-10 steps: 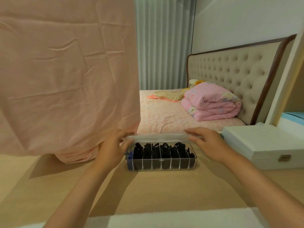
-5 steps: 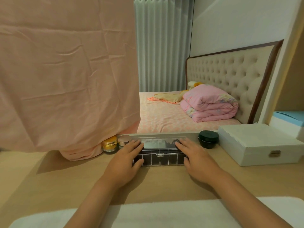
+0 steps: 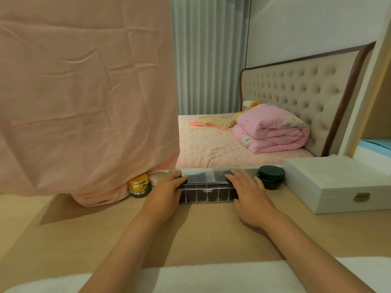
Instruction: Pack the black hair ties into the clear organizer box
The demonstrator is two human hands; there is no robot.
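Head-worn view, forward and down, close over desk (image 3: 211,229)

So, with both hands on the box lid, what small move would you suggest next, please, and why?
Probably press a thumb on the front latch to snap it. The lid lies down on the clear organizer box, with the left hand and right hand flat on it, but I cannot tell whether the latch has caught.
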